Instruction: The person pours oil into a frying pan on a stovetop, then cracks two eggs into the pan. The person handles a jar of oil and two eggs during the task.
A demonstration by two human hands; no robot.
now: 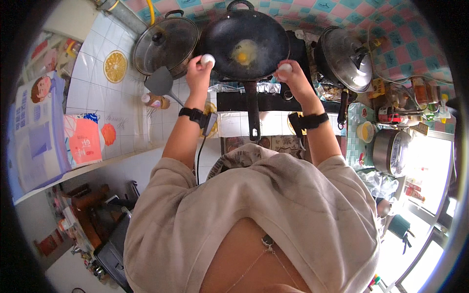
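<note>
A cracked egg (243,55) with a whole yolk lies in the black wok (220,40), whose long handle points towards me. At the wok's left rim, my left hand (198,73) pinches a white piece of eggshell (208,59) between thumb and fingers. Across at the right rim, my right hand (298,80) grips another white piece of eggshell (285,67). Whether each piece is hollow cannot be told from this angle. A grey spatula (159,81) lies beside my left wrist, its handle partly behind the forearm.
Left of the wok stands a pot with a glass lid (166,44); a small jar (155,100) sits nearer. On the right are a lidded pan (342,58), several bottles (421,89) and a rice cooker (391,152). A purple package (40,128) occupies the left counter.
</note>
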